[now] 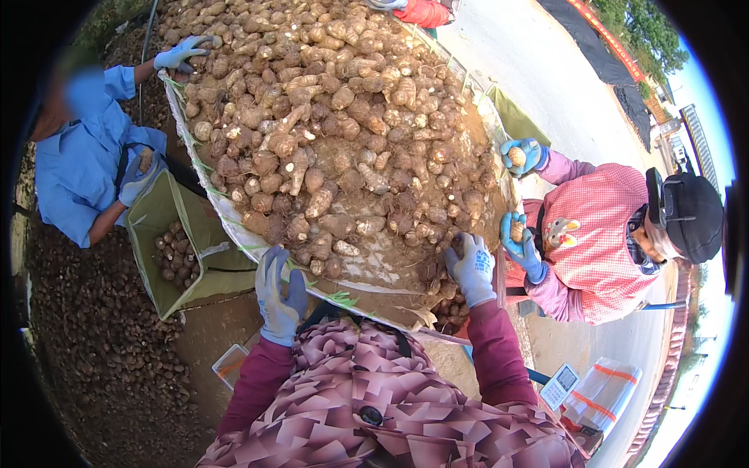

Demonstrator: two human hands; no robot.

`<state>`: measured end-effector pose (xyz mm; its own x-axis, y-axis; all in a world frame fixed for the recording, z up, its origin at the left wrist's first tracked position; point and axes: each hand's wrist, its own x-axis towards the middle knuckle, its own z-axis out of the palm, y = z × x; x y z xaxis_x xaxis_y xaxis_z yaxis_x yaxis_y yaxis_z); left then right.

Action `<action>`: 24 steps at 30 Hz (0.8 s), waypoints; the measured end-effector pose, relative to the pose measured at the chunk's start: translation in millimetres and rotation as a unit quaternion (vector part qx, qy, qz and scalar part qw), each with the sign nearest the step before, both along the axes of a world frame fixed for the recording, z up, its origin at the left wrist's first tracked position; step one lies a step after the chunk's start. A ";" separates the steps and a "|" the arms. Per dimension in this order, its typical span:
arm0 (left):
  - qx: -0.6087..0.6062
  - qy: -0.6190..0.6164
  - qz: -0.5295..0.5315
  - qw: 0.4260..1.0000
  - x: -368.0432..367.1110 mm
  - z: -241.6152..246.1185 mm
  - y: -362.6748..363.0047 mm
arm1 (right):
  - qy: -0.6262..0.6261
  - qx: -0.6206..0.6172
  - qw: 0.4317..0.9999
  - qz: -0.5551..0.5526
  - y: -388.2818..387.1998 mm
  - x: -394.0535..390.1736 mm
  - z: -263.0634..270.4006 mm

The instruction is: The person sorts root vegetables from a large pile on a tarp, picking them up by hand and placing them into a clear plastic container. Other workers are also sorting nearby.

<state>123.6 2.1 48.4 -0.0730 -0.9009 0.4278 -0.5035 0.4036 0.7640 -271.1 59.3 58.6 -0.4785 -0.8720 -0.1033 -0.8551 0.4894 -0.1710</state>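
Note:
A heap of brown taro corms (345, 134) covers the raised table in front of me. My left hand (279, 301), in a grey-blue work glove, is at the table's near rim with thumb and fingers apart and nothing held. My right hand (475, 272), gloved alike, rests against dark, rooty corms (430, 270) at the near right corner; its fingertips are partly hidden, so a grip cannot be made out. Just below that hand, more corms (450, 313) lie in a container whose walls are mostly hidden.
At left, a person in a blue shirt (88, 158) stands beside a green fabric bin (228, 281) holding corms. To the right, a person in a checked apron (603, 234) holds a corm in each gloved hand. A digital scale (560, 383) stands lower right. Another sleeve (422, 13) shows at the far side.

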 end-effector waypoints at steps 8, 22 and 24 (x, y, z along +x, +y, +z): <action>-0.005 -0.267 -0.089 0.960 -75.1 -25.5 -51.8 | -0.050 0.005 0.991 0.127 -105.3 81.7 -3.5; 0.065 -0.300 -0.133 0.942 -66.0 -46.4 -52.1 | -0.801 -0.412 0.404 -0.157 48.8 -49.3 -65.4; 0.083 -0.260 -0.141 0.952 -71.7 -46.4 -55.6 | -0.752 -0.452 0.438 -0.195 67.3 -53.1 -51.5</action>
<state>52.0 -53.5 2.0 -0.4845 -0.8663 0.1218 -0.7201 0.4740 0.5067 -324.2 126.6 7.1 -0.5935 -0.7635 -0.2545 0.6761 -0.3014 -0.6723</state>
